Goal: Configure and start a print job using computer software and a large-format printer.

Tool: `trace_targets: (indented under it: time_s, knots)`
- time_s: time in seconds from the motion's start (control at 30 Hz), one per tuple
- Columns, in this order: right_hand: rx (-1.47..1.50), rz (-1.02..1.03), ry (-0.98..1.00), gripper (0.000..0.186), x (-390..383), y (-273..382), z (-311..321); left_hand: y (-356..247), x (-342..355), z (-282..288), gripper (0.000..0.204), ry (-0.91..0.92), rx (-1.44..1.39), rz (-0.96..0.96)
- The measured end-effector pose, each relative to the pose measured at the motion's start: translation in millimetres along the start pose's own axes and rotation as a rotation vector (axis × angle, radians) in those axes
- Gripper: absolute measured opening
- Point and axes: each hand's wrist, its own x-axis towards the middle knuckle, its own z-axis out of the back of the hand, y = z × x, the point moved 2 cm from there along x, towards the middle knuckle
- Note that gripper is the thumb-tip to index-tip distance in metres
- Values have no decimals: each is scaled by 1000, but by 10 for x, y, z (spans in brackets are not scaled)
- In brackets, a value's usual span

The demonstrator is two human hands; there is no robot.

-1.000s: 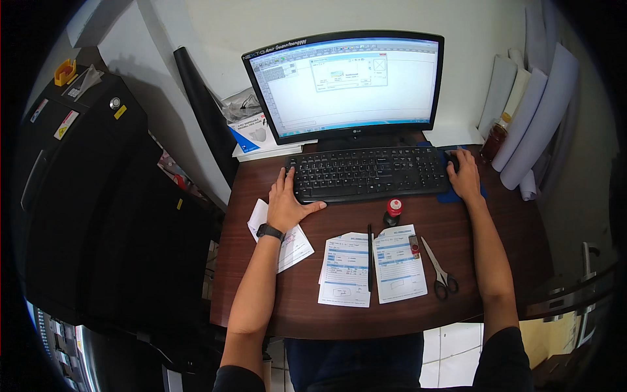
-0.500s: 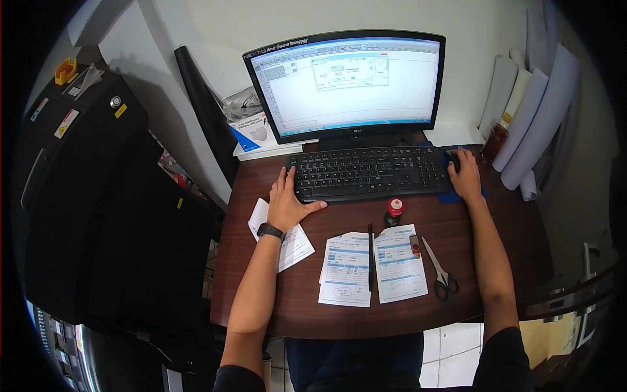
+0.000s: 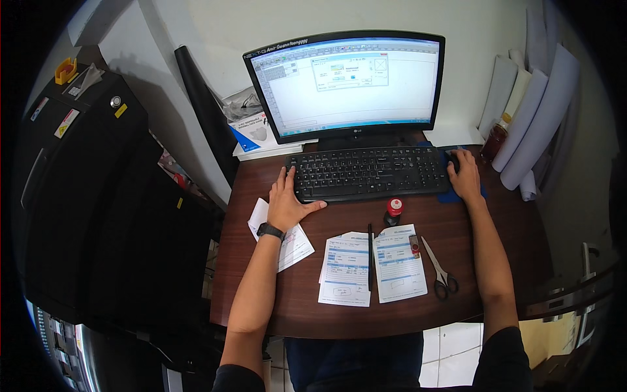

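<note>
My right hand [image 3: 466, 175] is closed over a black computer mouse [image 3: 452, 160] on a blue mouse pad [image 3: 450, 195]. At the left end of the black keyboard [image 3: 369, 175], my left hand [image 3: 288, 202] rests with fingers spread, its thumb along the front edge. Behind the keyboard a monitor [image 3: 353, 104] shows a dialog window over a mostly white page. Beneath my left wrist, which wears a black watch [image 3: 270, 230], lies a white paper [image 3: 297, 250].
Two printed forms [image 3: 345, 277] [image 3: 400, 274] lie near the front, a black pen [image 3: 370, 261] between them. Around them are a red-topped stamp [image 3: 394, 210], a red USB stick [image 3: 415, 245] and scissors [image 3: 441, 274]. Paper rolls [image 3: 526, 124] and a jar [image 3: 494, 140] stand right; a black machine [image 3: 85, 196] stands left.
A small highlight in the dialog window on the monitor looks slightly different. Both hands stay in place.
</note>
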Motion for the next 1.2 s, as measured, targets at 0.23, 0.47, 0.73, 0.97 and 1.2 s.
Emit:
trace_targets:
  time_s: [0.23, 0.47, 0.73, 0.97, 1.2]
  knots:
    - [-4, -19, 18, 34, 5, -11, -12, -5, 0, -3, 130, 10, -4, 5]
    - [5, -16, 22, 34, -1, -2, -7, 10, 5, -12, 131, 4, 13, 5]
    - [5, -12, 22, 34, 6, -6, -11, 6, 2, -8, 131, 11, -3, 1]
    - [-12, 8, 5, 35, 0, -3, -12, 1, -2, -1, 131, 3, -3, 4]
    - [47, -13, 21, 36, 2, 56, 50, 10, 9, -12, 132, 13, 6, 18]
